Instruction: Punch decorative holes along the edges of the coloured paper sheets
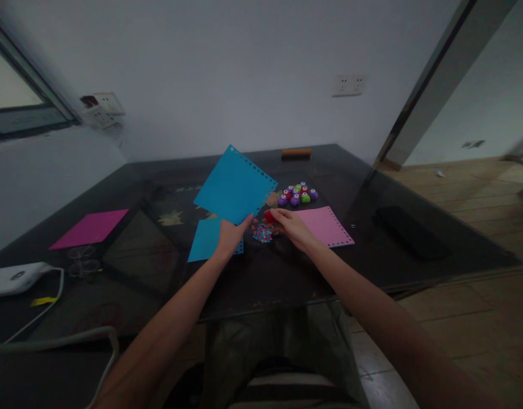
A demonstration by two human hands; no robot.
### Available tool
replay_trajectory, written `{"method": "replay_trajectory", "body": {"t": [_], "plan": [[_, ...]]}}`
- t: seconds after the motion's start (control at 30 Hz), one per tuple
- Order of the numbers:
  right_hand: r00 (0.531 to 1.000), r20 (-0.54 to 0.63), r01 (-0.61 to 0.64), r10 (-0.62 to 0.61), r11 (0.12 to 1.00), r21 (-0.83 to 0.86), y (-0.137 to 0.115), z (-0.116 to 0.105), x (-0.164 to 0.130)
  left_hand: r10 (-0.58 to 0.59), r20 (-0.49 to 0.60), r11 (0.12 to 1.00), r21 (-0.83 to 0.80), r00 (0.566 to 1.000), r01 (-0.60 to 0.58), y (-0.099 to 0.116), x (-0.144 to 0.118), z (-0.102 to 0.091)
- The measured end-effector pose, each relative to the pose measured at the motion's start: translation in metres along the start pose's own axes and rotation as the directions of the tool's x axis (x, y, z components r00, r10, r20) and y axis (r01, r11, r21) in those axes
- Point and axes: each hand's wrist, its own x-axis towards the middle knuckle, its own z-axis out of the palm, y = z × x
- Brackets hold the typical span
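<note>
Left hand (232, 234) is pinching the near corner of the blue sheet (234, 184), fingers closed on the edge, and is holding it tilted up off the glass table (167, 272). Punched holes are running along its upper and right edges. Right hand (292, 225) is wrapping closed around a small red punch (269, 216), just beside the sheet's held corner; I cannot tell whether the paper edge is actually sitting in the punch slot.

Right below both hands a small heap of punched confetti (263, 233) is lying on the glass. A second blue sheet (206, 240) is lying flat under the left wrist. A pink sheet (325, 226), perforated along its edges, is sitting under and beyond the right hand. A cluster of coloured punches (298, 194) is sitting behind it. A magenta sheet (90, 228) is lying well apart to the left, with a white device (14, 278) and its cable at the near left corner.

Risks, as I judge them:
- A one-corner hold is leaving the sheet floppy; it could sag or twist and a hole could land out of line.
- Either wrist could sweep the confetti across the slick glass.
- The low light is making slot alignment hard to check.
- The right forearm could drag the pink sheet.
</note>
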Motion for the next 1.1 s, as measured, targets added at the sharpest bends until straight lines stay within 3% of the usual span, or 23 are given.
{"method": "replay_trajectory", "body": {"t": [0.3, 0.47, 0.73, 0.87, 1.0, 1.1], "plan": [[0.995, 0.029, 0.102, -0.100, 0.994, -0.042, -0.003, -0.001, -0.005, 0.046, 0.000, 0.998, 0.048, 0.999, -0.046, -0.003, 0.003, -0.002], [0.984, -0.020, 0.177, -0.178, 0.984, -0.032, -0.007, -0.002, -0.004, 0.060, 0.020, 0.992, 0.106, 0.998, -0.062, -0.008, 0.008, -0.006], [0.964, -0.088, 0.251, -0.251, 0.968, -0.010, -0.022, -0.007, -0.006, 0.015, -0.007, 0.998, 0.063, 1.000, -0.015, -0.013, 0.010, -0.007], [0.914, -0.193, 0.351, -0.357, 0.934, -0.063, -0.049, -0.032, -0.006, 0.018, -0.004, 0.996, 0.092, 1.000, -0.017, -0.011, 0.008, -0.006], [0.855, -0.282, 0.408, -0.435, 0.900, -0.153, -0.080, -0.077, 0.001, 0.016, -0.010, 0.995, 0.102, 1.000, -0.015, -0.015, 0.009, -0.004], [0.824, -0.310, 0.409, -0.475, 0.876, -0.256, -0.089, -0.113, 0.015, 0.016, -0.031, 0.988, 0.156, 0.999, -0.011, -0.018, 0.010, -0.003]]}}
